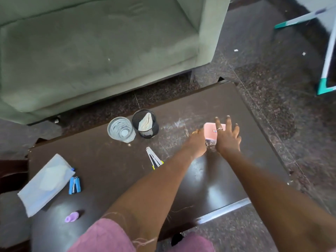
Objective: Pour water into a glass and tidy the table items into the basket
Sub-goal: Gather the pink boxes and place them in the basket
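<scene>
Pink plastic box (209,128) sits right of centre on a dark wooden table (109,160), the right hand (228,140) spread over its top, the left hand (197,143) against its left side with its grip unclear, while a glass of water (121,130) and a black mesh cup (145,124) stand well to its left.

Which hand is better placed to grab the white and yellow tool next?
Left hand: the white and yellow tool lies just beside its forearm, on its side of the pink basket; the right hand would need to cross over.
</scene>
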A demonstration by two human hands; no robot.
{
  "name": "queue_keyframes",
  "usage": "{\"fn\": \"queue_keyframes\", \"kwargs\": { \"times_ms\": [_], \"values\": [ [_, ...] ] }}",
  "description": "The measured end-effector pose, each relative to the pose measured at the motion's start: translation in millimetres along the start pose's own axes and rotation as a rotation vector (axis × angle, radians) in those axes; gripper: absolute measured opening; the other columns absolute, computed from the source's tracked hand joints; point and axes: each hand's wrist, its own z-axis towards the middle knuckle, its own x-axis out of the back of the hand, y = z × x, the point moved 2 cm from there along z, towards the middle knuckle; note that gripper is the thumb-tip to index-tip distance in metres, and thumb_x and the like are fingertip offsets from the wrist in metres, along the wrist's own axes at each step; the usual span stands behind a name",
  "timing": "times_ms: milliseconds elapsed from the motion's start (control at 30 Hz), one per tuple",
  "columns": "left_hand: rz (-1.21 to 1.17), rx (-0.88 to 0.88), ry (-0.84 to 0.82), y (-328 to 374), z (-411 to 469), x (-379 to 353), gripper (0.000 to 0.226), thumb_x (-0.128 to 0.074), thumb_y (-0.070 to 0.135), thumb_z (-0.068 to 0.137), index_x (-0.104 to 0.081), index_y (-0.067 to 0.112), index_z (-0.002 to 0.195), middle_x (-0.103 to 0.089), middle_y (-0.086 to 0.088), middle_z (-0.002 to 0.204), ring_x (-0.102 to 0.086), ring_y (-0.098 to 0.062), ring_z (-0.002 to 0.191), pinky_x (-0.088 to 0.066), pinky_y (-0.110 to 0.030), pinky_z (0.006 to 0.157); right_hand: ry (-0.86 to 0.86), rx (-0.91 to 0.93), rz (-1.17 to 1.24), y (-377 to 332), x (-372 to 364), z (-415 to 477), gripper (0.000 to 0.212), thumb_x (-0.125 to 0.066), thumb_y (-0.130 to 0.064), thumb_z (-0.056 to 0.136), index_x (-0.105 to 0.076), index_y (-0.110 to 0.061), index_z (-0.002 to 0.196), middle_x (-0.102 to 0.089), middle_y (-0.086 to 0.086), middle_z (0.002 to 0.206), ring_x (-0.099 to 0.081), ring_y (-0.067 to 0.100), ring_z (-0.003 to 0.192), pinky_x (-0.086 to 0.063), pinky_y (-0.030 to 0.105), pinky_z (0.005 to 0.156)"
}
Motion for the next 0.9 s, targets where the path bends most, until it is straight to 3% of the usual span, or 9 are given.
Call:
{"fn": "queue_keyframes", "kwargs": {
  "times_ms": [67, 133, 267, 433, 633, 800, 900],
  "values": [
    [-0.012, 0.040, -0.031, 2, 3, -1, 0.056, -0.041, -0.005, 0.085, -0.029, 0.003, 0.139, -0.044, -0.023, 0.136, -0.047, -0.037, 0.122, -0.041, -0.039, 0.096, -0.083, -0.003, 0.010, 6, -4, 8, 0.094, -0.067, -0.014, 0.083, -0.002, -0.035, 0.148, 0.002, 0.001, 0.158, -0.008, 0.042, 0.140, -0.032, 0.057, 0.102],
    [-0.015, 0.057, -0.054, 2, 3, -1, 0.058, -0.040, -0.004, 0.085, -0.026, 0.003, 0.141, -0.041, -0.023, 0.138, -0.046, -0.038, 0.123, -0.041, -0.039, 0.096, -0.132, -0.019, 0.047, 9, -10, 10, 0.092, -0.068, -0.011, 0.082, -0.008, -0.034, 0.147, -0.007, 0.002, 0.155, -0.020, 0.042, 0.135, -0.035, 0.056, 0.100],
    [-0.030, 0.085, -0.072, -6, -4, 5, 0.054, -0.040, -0.003, 0.088, -0.026, -0.001, 0.140, -0.041, -0.026, 0.138, -0.044, -0.039, 0.125, -0.038, -0.040, 0.099, -0.050, 0.018, 0.167, 2, -18, -2, 0.073, -0.070, -0.009, 0.079, -0.030, -0.015, 0.139, -0.033, 0.015, 0.134, -0.044, 0.044, 0.110, -0.044, 0.048, 0.091],
    [-0.085, 0.145, -0.076, -34, -21, 23, 0.050, -0.038, -0.002, 0.090, -0.028, -0.001, 0.139, -0.044, -0.027, 0.135, -0.045, -0.039, 0.125, -0.037, -0.040, 0.099, 0.010, 0.118, 0.277, -36, -19, -30, 0.073, -0.079, -0.018, 0.067, -0.043, -0.006, 0.129, -0.038, 0.019, 0.130, -0.046, 0.044, 0.113, -0.042, 0.045, 0.092],
    [-0.175, 0.215, 0.003, -101, -70, 60, 0.043, -0.038, -0.001, 0.091, -0.036, -0.003, 0.134, -0.044, -0.024, 0.137, -0.041, -0.033, 0.129, -0.031, -0.035, 0.103, 0.019, 0.317, 0.282, -116, -33, -72, 0.063, -0.081, -0.022, 0.060, -0.052, -0.004, 0.113, -0.051, 0.019, 0.109, -0.050, 0.038, 0.101, -0.044, 0.044, 0.083],
    [-0.254, 0.355, 0.175, -197, -133, 114, 0.039, -0.037, 0.001, 0.093, -0.042, -0.002, 0.132, -0.048, -0.023, 0.136, -0.045, -0.033, 0.126, -0.032, -0.033, 0.102, -0.053, 0.458, 0.314, -227, -50, -112, 0.061, -0.067, -0.009, 0.067, -0.049, -0.009, 0.125, -0.047, 0.018, 0.125, -0.050, 0.036, 0.108, -0.045, 0.042, 0.089],
    [-0.282, 0.436, 0.291, -250, -174, 143, 0.038, -0.036, 0.003, 0.095, -0.044, -0.002, 0.132, -0.049, -0.022, 0.137, -0.045, -0.032, 0.127, -0.030, -0.032, 0.104, -0.068, 0.624, 0.280, -295, -55, -141, 0.057, -0.066, -0.007, 0.066, -0.051, -0.007, 0.121, -0.051, 0.018, 0.120, -0.047, 0.038, 0.114, -0.044, 0.044, 0.091]
  ]
}}
